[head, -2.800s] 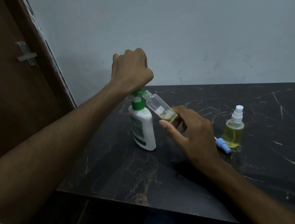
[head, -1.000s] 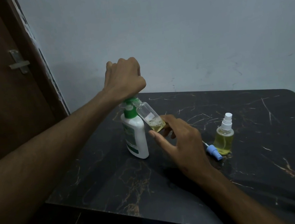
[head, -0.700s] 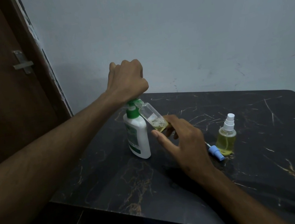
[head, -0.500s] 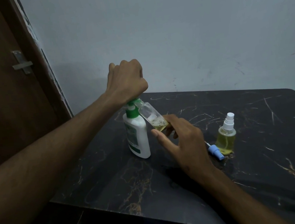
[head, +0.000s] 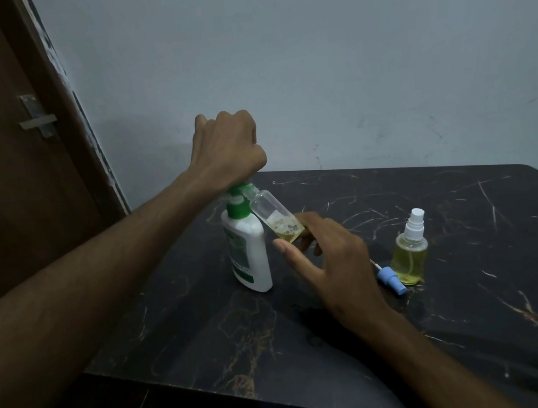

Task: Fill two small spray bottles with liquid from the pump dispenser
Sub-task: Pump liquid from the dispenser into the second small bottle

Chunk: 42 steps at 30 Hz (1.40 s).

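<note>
At frame centre the left hand (head: 228, 147), clenched, presses the pump dispenser (head: 248, 250) while the right hand (head: 330, 257) pinches the tilted, barely filled spray bottle (head: 276, 216) at its spout; right of centre, the capped bottle (head: 409, 254) looks full, so roughly half remains.

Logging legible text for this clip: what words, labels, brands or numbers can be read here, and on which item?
None can be read.
Pump dispenser: green label print, too blurred to read.
Capped spray bottle: no text visible.
Open spray bottle: no text visible.
</note>
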### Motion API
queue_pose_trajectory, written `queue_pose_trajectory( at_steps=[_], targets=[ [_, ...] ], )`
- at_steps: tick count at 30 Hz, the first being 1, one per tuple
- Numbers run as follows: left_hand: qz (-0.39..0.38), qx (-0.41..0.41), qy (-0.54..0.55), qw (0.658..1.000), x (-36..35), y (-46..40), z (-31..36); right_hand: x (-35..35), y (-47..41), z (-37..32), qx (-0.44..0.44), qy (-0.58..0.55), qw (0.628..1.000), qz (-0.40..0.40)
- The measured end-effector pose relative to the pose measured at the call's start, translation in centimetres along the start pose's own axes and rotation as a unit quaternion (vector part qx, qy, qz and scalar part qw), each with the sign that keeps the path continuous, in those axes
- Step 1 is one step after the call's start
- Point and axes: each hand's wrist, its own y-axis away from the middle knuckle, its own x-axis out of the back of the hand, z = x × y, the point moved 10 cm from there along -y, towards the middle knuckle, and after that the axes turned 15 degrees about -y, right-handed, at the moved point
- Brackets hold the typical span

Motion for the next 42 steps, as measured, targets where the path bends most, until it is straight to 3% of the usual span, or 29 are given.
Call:
queue_pose_trajectory(
  at_steps=[42],
  targets=[
    [-0.014, -0.004, -0.002, 1.000, -0.17, 0.18, 0.02, -0.07, 0.08, -0.12, 0.009, 0.003, 1.000, -0.003]
  ],
)
